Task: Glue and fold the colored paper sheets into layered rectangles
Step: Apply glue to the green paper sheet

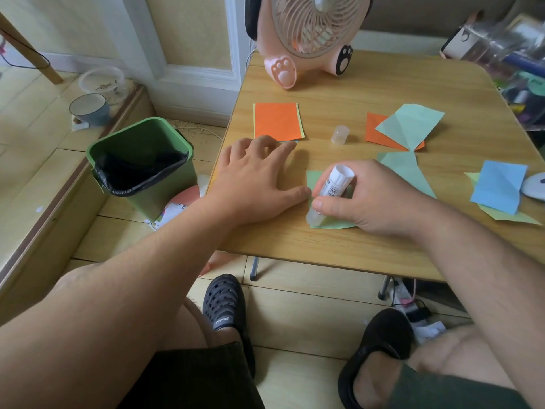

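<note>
My right hand (pixel 365 199) grips a white glue stick (pixel 333 184), tilted with its tip down on a light green paper sheet (pixel 314 180) near the table's front edge. My left hand (pixel 253 178) lies flat with spread fingers on the wooden table (pixel 368 90), its thumb touching the green sheet's left edge. An orange rectangle layered on yellow-green paper (pixel 277 121) lies further back. The glue cap (pixel 340 134) stands alone mid-table. A pale green sheet (pixel 410 125) overlaps an orange sheet (pixel 374 128) at the right. A blue sheet (pixel 498 185) covers a yellow-green one.
A pink fan (pixel 312 33) stands at the table's back edge. A green bin (pixel 141 160) with a black liner sits on the floor left of the table. Clutter fills the far right. A white object (pixel 535 187) lies at the right edge.
</note>
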